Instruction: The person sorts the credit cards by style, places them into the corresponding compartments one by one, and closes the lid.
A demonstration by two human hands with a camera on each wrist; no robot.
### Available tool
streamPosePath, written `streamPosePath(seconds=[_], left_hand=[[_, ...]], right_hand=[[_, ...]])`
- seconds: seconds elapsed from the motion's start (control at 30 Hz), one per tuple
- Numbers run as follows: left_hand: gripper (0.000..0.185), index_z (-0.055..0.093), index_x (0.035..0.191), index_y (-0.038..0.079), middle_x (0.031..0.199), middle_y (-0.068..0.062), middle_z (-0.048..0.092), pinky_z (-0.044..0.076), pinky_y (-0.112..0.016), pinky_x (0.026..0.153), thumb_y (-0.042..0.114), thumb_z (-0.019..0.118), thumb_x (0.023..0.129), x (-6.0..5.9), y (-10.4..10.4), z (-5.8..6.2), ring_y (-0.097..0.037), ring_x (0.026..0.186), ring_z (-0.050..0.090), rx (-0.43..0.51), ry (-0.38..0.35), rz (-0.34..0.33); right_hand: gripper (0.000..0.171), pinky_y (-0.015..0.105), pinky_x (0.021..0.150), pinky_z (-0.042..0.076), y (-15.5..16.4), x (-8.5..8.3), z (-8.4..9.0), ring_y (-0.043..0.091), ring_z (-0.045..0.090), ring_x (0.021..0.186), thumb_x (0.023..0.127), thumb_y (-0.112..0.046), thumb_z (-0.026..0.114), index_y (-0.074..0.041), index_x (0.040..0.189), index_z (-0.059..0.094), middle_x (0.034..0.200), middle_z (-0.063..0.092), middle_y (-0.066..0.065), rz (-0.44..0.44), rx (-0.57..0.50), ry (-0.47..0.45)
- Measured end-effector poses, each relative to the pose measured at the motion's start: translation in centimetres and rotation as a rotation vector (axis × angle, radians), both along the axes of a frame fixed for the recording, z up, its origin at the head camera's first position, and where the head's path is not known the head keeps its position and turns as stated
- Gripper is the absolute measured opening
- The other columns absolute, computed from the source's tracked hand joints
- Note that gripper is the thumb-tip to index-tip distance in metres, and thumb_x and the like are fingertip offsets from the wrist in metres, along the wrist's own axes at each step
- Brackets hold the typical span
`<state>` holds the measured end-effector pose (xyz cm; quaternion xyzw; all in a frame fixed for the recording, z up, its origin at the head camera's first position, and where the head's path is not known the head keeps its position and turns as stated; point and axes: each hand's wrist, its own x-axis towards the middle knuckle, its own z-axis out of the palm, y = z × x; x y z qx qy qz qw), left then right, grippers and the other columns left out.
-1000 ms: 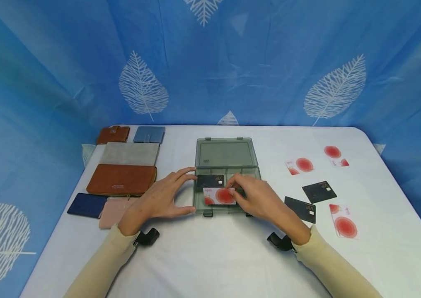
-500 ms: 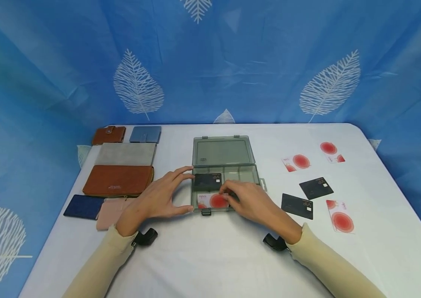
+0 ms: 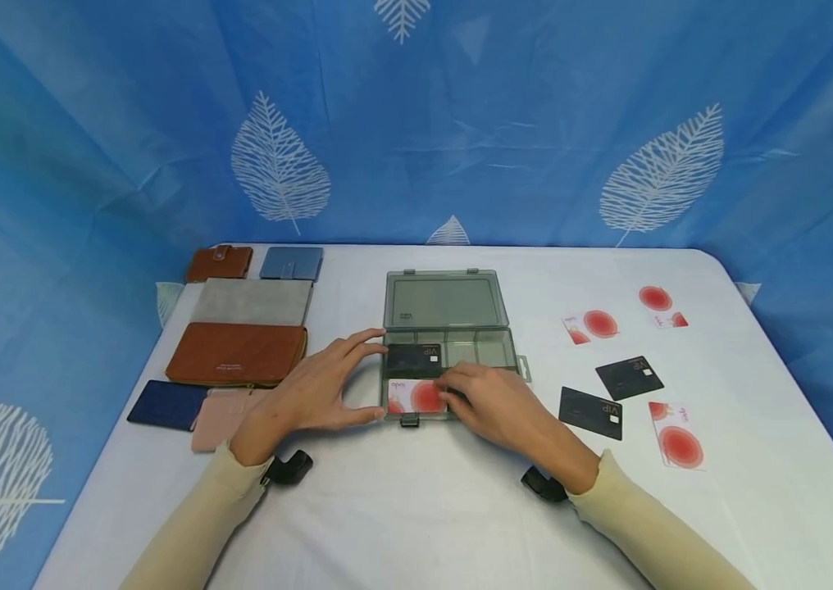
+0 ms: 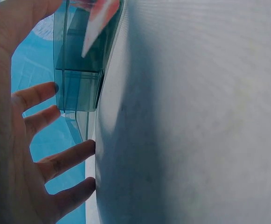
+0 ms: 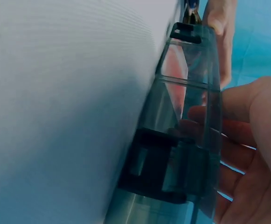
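Since a second ago, white card with red circle (image 3: 416, 397) lowered flat into front-left compartment of grey transparent plastic box (image 3: 449, 305), long axis left-right. Right hand (image 3: 493, 403) touching its right end, fingers relaxed; left hand (image 3: 313, 393) spread, steadying box's left wall.

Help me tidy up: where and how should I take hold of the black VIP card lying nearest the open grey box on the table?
The black VIP card lies flat on the table, apart from the other cards. Probably come from above, slide a fingertip under its free near long edge, then pinch both long edges, since it is thin.
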<state>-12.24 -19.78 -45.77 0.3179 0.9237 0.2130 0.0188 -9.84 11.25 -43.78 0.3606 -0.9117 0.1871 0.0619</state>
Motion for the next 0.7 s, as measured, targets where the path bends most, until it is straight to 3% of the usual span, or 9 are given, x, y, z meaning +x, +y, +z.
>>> streamPosePath(seconds=[0.13,0.4,0.7], left_hand=[[0.091,0.050,0.159,0.021,0.174,-0.002,0.033,0.050,-0.060,0.108,0.066,0.080,0.086,0.0,0.1,0.0,-0.032,0.147,0.051,-0.008,-0.001,0.004],[0.090,0.050,0.158,0.020,0.174,-0.002,0.034,0.051,-0.059,0.107,0.065,0.080,0.086,-0.2,0.1,-0.1,-0.032,0.146,0.051,0.001,0.015,-0.008],[0.091,0.050,0.159,0.017,0.174,-0.003,0.034,0.051,-0.059,0.107,0.063,0.080,0.087,-0.2,-0.1,0.0,-0.031,0.146,0.051,0.017,0.026,-0.028]], right_hand=[[0.012,0.040,0.087,0.062,-0.1,0.0,-0.1,0.017,0.077,0.104,0.103,-0.023,0.075,-0.016,0.110,0.083,0.111,0.080,-0.004,0.030,0.016,0.011],[0.027,0.043,0.088,0.063,0.1,0.1,-0.1,0.023,0.077,0.108,0.108,-0.034,0.068,-0.015,0.117,0.085,0.123,0.080,0.004,0.050,0.076,-0.001],[0.022,0.041,0.086,0.062,0.8,-0.4,0.9,0.016,0.076,0.106,0.107,-0.034,0.069,-0.020,0.114,0.084,0.114,0.080,-0.005,0.071,0.021,-0.051]])
